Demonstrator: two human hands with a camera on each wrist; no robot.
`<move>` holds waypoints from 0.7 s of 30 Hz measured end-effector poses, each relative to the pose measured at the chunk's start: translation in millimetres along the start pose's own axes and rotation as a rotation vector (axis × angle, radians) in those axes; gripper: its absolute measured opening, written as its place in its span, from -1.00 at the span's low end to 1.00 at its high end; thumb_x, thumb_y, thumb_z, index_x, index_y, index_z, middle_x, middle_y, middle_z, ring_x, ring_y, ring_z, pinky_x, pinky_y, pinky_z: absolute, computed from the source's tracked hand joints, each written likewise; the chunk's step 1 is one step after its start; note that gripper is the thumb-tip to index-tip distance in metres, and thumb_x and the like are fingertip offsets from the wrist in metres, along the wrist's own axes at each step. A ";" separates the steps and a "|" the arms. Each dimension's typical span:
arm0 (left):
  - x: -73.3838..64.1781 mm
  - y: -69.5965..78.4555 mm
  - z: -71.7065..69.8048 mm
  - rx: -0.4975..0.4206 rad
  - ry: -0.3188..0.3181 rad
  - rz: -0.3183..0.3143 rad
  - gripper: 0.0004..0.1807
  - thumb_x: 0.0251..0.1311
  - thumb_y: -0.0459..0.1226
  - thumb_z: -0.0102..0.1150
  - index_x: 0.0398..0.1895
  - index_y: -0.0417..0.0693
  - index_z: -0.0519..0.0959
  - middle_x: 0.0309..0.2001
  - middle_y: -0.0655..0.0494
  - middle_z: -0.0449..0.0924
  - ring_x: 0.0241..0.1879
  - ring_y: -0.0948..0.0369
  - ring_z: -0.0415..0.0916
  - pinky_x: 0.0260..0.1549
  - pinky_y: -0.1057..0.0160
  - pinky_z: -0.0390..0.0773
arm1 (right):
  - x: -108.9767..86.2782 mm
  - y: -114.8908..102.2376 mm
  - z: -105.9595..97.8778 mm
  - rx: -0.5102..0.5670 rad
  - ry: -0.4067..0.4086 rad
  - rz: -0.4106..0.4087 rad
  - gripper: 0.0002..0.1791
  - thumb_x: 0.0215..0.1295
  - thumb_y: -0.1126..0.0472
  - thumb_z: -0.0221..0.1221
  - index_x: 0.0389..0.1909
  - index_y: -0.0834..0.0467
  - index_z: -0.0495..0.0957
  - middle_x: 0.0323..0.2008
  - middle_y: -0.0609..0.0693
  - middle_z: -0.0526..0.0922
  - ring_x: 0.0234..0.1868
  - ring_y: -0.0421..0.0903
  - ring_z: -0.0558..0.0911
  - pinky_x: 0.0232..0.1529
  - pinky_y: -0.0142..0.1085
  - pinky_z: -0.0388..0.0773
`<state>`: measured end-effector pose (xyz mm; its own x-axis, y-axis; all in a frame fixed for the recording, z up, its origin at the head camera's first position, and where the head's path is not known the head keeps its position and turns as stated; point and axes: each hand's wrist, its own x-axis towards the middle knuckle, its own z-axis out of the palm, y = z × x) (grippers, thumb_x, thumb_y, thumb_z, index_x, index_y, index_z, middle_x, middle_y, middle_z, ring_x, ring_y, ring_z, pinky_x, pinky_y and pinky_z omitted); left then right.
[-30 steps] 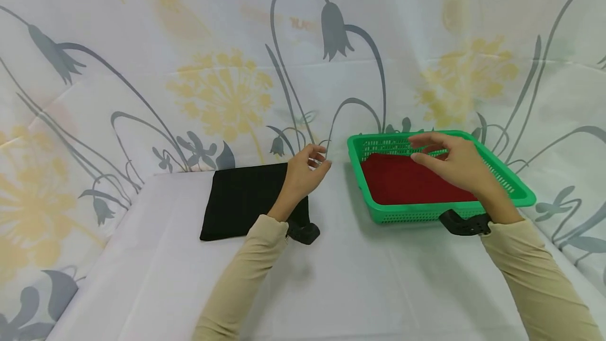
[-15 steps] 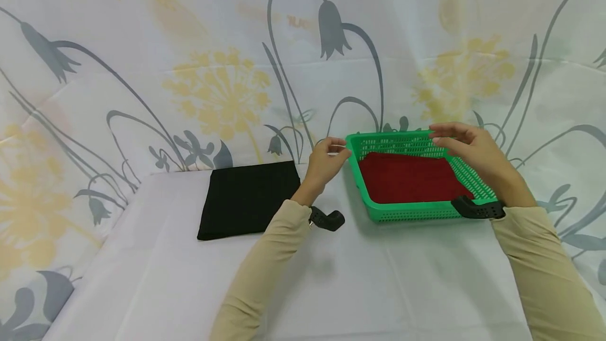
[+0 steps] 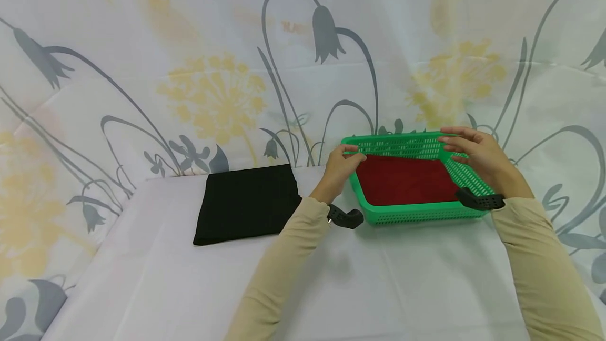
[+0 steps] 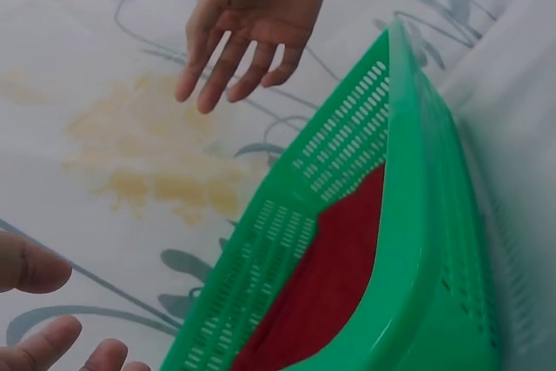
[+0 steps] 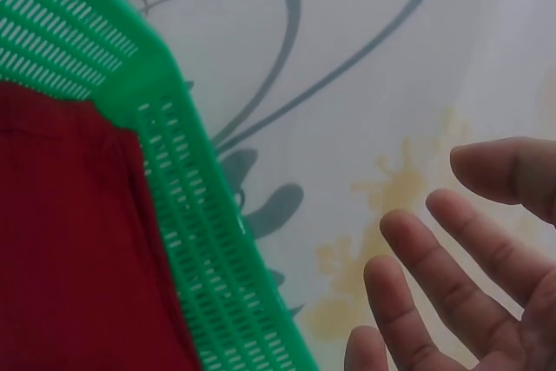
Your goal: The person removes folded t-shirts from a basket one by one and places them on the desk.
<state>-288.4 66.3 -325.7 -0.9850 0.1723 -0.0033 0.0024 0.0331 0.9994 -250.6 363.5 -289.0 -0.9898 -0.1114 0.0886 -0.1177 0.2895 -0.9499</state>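
A folded dark red cloth [image 3: 402, 180] lies inside a green plastic basket [image 3: 416, 213] with slotted walls. My left hand [image 3: 337, 171] hovers by the basket's left side, fingers relaxed and holding nothing. Over the right side of the basket is my right hand [image 3: 485, 159], its fingers spread loosely and bare of any object. The right wrist view shows the fingers [image 5: 452, 293] apart from the basket wall. To the left on the table, a folded black cloth [image 3: 246, 204] lies flat, its right edge close to my left forearm.
A white cloth covers the table [image 3: 165, 288]. Behind it hangs a white curtain [image 3: 213, 25] printed with grey and yellow flowers. Black straps with a camera mount [image 3: 345, 217] sit on both wrists.
My left hand has moved right, from over the black cloth to the basket's left side. My right hand has shifted a little right. Both cloths and the basket stay in place.
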 end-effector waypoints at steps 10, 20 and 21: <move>3.7 0.0 30.8 0.069 0.047 -0.073 -0.64 0.25 -0.19 0.20 0.10 -0.01 0.49 -0.14 0.13 0.51 -0.09 0.17 0.46 -0.05 0.11 0.45 | 5.5 11.9 -13.0 0.011 -0.006 0.101 -0.71 0.46 -0.04 0.02 0.14 -0.26 0.47 0.06 -0.35 0.42 -0.03 -0.33 0.46 -0.12 -0.43 0.46; 6.8 -5.8 48.6 0.066 0.030 -0.084 -0.62 0.28 -0.20 0.20 0.15 -0.02 0.44 0.11 0.05 0.44 0.04 0.11 0.43 -0.01 0.07 0.45 | 15.7 25.5 -20.2 -0.073 -0.051 0.190 -0.67 0.42 -0.13 0.05 0.16 -0.29 0.40 0.21 -0.21 0.25 -0.01 -0.39 0.42 -0.05 -0.45 0.43; 7.0 -5.9 50.0 0.072 0.029 -0.086 -0.61 0.28 -0.20 0.20 0.15 -0.02 0.44 0.12 0.04 0.44 0.05 0.10 0.43 0.00 0.06 0.45 | 16.8 26.6 -20.8 -0.085 -0.054 0.199 -0.63 0.41 -0.14 0.05 0.20 -0.28 0.37 0.26 -0.16 0.21 -0.01 -0.40 0.41 -0.05 -0.45 0.42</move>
<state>-286.7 116.6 -333.2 -0.9867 0.1374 -0.0866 -0.0707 0.1170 0.9906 -272.0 389.1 -306.6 -0.9887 -0.0938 -0.1166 0.0712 0.3902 -0.9180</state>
